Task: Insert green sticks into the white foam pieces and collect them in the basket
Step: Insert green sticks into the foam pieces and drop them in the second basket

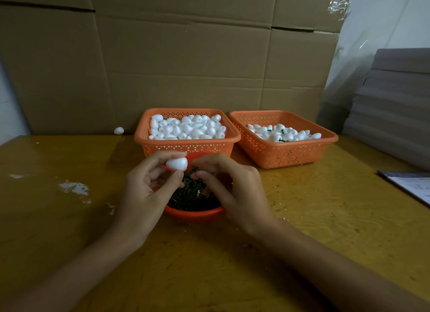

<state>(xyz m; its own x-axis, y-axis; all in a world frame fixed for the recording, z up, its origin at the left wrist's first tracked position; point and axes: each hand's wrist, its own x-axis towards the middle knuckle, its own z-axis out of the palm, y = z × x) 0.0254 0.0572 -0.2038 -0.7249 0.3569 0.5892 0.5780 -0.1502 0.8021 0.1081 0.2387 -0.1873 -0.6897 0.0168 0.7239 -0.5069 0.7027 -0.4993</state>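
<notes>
My left hand [149, 190] pinches a white foam piece [177, 164] between thumb and fingertips above a small red bowl [195, 212] filled with green sticks [190, 195]. My right hand [232, 190] hovers over the same bowl with its fingers curled, thumb and forefinger close together just right of the foam piece; whether a stick is between them is hidden. Behind the bowl, an orange basket [186, 146] is heaped with plain foam pieces. A second orange basket [286, 153] to its right holds foam pieces with green sticks in them.
A stray foam piece [119, 130] lies at the table's far left edge against a cardboard wall [186, 55]. Stacked grey sheets [393, 107] stand at the right, with a printed paper [414, 186] near the right table edge. White smears [74, 187] mark the yellow table.
</notes>
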